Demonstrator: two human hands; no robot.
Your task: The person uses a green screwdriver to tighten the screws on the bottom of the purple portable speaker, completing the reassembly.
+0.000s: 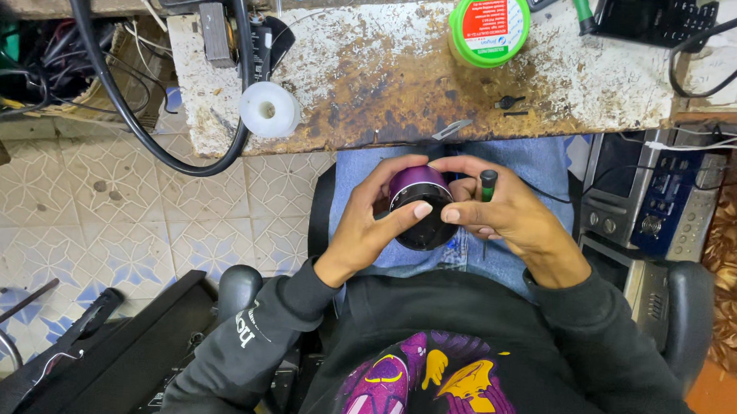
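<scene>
— Purple speaker (421,206), small and round, purple shell with a black end: held where?

— Held over the lap, just below the near edge of the workbench (392,74), above blue jeans (522,169).

— Left hand (372,220)?

— Wrapped round the speaker's left side, fingers curled snugly on the shell, thumb laid across the black end.

— Right hand (506,218)?

— Pressed against the speaker's right side, fingertips touching the rim. Also pinching a thin black-handled tool (488,185), handle sticking up just right of the speaker, fingers narrow around it. Tip hidden behind the hand; cannot tell whether touching the speaker.

— On the bench beyond the speaker?

— Rusty, flaking surface. Green round tin (488,24) with a red and white label, up from the speaker near the far edge. White tape roll (270,109) up and to the left of the speaker, hanging at the bench corner. Thick black cable (122,93) looping down left of that roll. Small metal blade (451,129) just above the speaker at the bench edge. Tiny black screws (508,103) a little further up and right.

— Elsewhere?

— Stacked grey and blue electronic units (650,205) well right of the speaker. Patterned floor tiles (133,211) well left. Black sleeves and a black printed sweatshirt (427,378) below the speaker, chair armrests on both sides.
</scene>
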